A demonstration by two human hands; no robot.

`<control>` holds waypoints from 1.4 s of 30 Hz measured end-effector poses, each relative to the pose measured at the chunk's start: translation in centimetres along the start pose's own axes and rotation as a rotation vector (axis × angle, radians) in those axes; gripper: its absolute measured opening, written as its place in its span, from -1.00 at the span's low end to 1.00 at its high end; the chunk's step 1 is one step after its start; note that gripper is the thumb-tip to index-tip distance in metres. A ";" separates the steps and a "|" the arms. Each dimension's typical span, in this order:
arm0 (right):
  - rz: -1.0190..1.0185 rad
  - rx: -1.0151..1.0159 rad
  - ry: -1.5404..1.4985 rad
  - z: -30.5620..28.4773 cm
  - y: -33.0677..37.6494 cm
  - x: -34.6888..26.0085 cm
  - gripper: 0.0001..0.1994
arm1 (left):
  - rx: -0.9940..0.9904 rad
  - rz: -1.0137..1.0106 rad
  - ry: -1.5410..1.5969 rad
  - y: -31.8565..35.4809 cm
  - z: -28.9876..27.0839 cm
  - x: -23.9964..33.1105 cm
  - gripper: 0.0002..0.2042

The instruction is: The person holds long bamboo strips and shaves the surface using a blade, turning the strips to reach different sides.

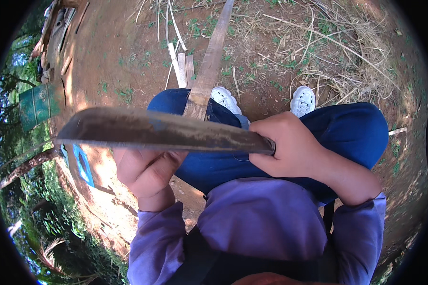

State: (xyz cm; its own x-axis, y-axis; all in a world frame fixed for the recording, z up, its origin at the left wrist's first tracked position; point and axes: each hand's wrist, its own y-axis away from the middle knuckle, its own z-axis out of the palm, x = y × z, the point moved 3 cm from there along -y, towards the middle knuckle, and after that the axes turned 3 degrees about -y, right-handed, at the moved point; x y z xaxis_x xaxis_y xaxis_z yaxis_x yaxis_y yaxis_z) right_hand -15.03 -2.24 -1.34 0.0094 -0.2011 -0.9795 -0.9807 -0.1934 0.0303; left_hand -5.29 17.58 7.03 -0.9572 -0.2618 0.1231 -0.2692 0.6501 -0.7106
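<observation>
A machete [152, 130] with a broad, worn dark blade lies crosswise above my lap, its tip toward the left. My right hand [287, 145] is wrapped round its handle, which the fingers mostly cover. Below the blade, my left hand [147, 171] is closed with curled fingers. The blade covers part of those fingers, so what they hold is hidden. A long flat strip of wood [209, 71] runs from the far ground over my left thigh and passes under the blade. Its near end is out of sight.
Short pale wood slats [181, 69] lie on the dirt beyond my left knee. Dry stalks and fibres [337, 42] litter the ground at the far right. White clogs [303, 100] are on my feet. A green drum [41, 105] and a blue object [82, 165] are at the left.
</observation>
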 end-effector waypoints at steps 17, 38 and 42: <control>-0.078 0.085 -0.042 0.9 0.1 0.0 -0.84 | 0.012 0.032 -0.018 0.1 -0.5 -0.5 -0.75; 0.327 0.144 0.034 -1.4 -1.3 5.1 -0.82 | -0.018 0.074 0.121 -0.4 0.0 -1.0 -0.73; 0.464 0.070 0.023 -1.7 -2.6 5.1 -0.74 | -0.020 0.063 0.116 0.1 -0.5 -1.5 -0.73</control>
State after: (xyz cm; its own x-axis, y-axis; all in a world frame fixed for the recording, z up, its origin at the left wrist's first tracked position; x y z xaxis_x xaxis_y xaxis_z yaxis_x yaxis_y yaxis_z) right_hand -12.11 -4.40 -6.10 -0.4292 -0.2727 -0.8610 -0.8933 -0.0127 0.4493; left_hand -3.91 18.47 7.11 -0.9779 -0.1359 0.1587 -0.2086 0.6771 -0.7057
